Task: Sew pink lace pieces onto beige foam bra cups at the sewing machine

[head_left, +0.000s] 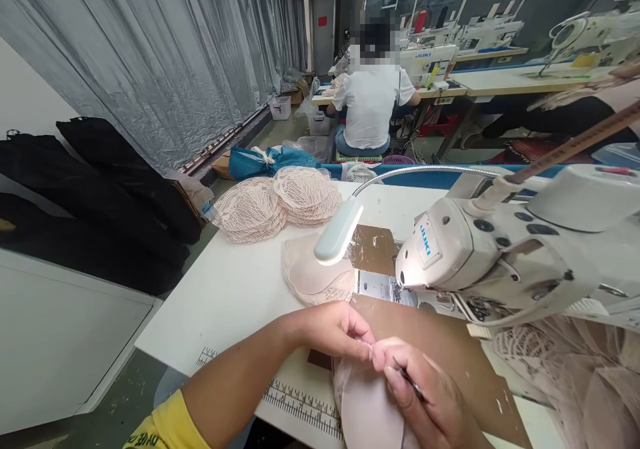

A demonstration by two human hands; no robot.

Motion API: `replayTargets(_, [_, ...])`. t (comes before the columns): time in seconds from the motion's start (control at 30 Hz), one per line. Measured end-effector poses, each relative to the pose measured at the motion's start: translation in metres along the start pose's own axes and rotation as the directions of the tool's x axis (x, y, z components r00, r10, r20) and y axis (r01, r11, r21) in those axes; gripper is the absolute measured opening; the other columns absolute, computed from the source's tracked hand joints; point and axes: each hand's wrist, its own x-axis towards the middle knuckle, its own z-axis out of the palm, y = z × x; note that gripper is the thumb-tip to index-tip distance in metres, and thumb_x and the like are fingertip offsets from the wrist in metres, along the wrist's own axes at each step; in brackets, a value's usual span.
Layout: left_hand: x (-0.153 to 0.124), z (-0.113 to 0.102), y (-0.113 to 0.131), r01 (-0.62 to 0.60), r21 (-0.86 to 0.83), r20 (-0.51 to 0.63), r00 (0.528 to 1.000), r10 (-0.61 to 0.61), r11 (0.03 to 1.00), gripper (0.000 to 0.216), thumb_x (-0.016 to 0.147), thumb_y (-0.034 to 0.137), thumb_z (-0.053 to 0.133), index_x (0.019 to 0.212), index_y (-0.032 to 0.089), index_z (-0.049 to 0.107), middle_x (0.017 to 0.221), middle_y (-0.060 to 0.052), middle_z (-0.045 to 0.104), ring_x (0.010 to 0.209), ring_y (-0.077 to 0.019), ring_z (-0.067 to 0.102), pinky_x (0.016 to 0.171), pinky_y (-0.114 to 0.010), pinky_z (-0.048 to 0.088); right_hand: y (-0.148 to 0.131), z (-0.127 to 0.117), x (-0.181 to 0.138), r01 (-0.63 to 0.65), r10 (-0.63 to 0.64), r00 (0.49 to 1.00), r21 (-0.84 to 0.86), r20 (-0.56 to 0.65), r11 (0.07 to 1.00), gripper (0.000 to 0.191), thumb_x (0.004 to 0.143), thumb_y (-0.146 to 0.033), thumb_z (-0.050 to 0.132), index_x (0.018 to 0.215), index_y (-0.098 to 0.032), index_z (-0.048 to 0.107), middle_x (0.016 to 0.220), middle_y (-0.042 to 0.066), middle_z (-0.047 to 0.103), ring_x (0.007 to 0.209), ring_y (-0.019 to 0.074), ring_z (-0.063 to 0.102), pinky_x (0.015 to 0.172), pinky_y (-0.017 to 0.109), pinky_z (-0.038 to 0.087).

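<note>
Both my hands meet at the upper edge of a pale pink bra cup [373,412], held over the front edge of the sewing table. My left hand [335,332] is closed, thumb and fingers pinching the edge of the cup. My right hand [430,389] is closed beside it, its fingertips pinching the same edge. Tucked in the right hand is a slim dark tool [409,378] like thread snips, mostly hidden by the fingers. Another lace-edged bra cup [315,272] lies just beyond my left hand, near the needle plate [376,285] of the sewing machine [450,249].
Stacked lace pieces [250,212] lie at the table's far left. A lamp [340,232] on a bent neck hangs over the work area. Lace fabric [565,369] is bunched at right. A ruler strip [300,402] runs along the front edge. Ahead, a person [370,102] sits at another machine.
</note>
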Motion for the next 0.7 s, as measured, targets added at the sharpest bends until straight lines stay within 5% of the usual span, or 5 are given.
replayTargets(0.13, [0.0,-0.005,-0.005,0.018,0.039,0.025,0.999,-0.019,0.999,0.039,0.074,0.05,0.071,0.082,0.013,0.069,0.067,0.001,0.057,0.058,-0.0085,0.044,0.051,-0.018,0.032,0.019,-0.002,-0.01,0.074,-0.055,0.994,-0.23,0.091,0.97,0.027,0.08,-0.007,0.032,0.098,-0.024,0.043,0.079,0.003,0.057,0.064,0.0165,0.055,0.057,0.026,0.045])
replayTargets(0.27, [-0.004,-0.014,-0.004,0.068,0.1,-0.051,0.997,-0.063,0.993,0.028,0.075,0.041,0.071,0.08,0.013,0.068,0.068,0.001,0.058,0.06,-0.0091,0.047,0.053,-0.018,0.035,0.033,-0.012,-0.018,-0.076,0.07,0.997,-0.49,-0.031,0.868,0.025,0.084,-0.01,0.033,0.101,-0.022,0.047,0.087,0.006,0.063,0.069,0.0192,0.06,0.062,0.03,0.045])
replayTargets(0.37, [-0.006,-0.017,-0.001,0.034,0.113,-0.086,0.996,-0.024,0.993,0.019,0.076,0.031,0.07,0.081,0.014,0.066,0.072,0.001,0.059,0.063,-0.0093,0.05,0.055,-0.018,0.037,0.028,-0.018,-0.015,-0.235,0.206,0.972,-0.386,-0.116,0.892,0.01,0.092,-0.028,0.04,0.09,-0.024,0.049,0.077,0.001,0.064,0.066,0.0171,0.062,0.059,0.026,0.045])
replayTargets(0.5, [-0.006,-0.014,0.0,-0.016,0.119,-0.064,0.998,0.024,0.993,0.019,0.073,0.028,0.072,0.078,0.015,0.059,0.067,0.004,0.054,0.056,-0.0069,0.044,0.051,-0.018,0.033,0.013,-0.014,-0.003,-0.446,0.422,0.894,-0.229,-0.15,0.865,0.023,0.088,-0.049,0.048,0.085,-0.026,0.053,0.057,-0.006,0.051,0.051,0.0137,0.053,0.051,0.023,0.043])
replayTargets(0.7, [0.0,-0.01,-0.003,-0.122,-0.277,-0.007,0.992,0.125,0.953,0.04,0.069,0.031,0.078,0.065,0.016,0.041,0.072,0.001,0.056,0.063,-0.008,0.05,0.059,-0.021,0.038,0.003,0.001,0.007,-0.377,0.4,0.916,-0.262,0.039,0.888,0.037,0.091,-0.043,0.044,0.061,-0.024,0.034,0.055,-0.005,0.044,0.051,0.0123,0.045,0.048,0.023,0.036])
